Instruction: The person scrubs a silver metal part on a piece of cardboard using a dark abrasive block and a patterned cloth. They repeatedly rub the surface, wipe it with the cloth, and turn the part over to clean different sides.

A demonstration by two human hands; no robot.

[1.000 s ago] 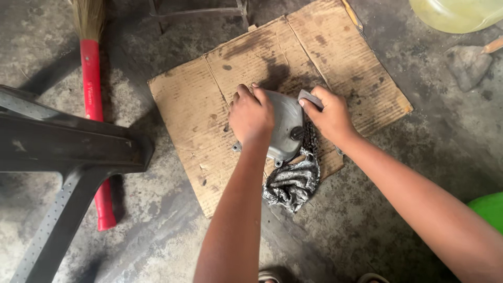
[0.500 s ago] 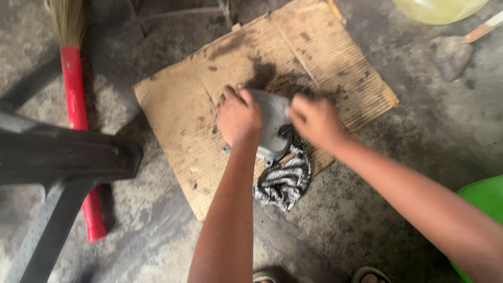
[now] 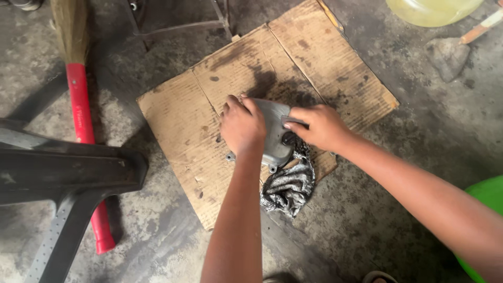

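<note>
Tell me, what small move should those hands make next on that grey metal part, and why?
Probably steady it and rub again: the left hand grips the grey metal cover on the cardboard, the right hand presses on it, and the grimy rag lies beneath.

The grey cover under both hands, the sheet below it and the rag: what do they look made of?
Grey cover: probably cast metal, dull matte grey, with small bolt lugs at its edge. Sheet: corrugated cardboard, brown, creased, with dark oily-looking stains. Rag: soft woven cloth, crumpled, grey and black; whether that is a pattern or grime is unclear.
</note>
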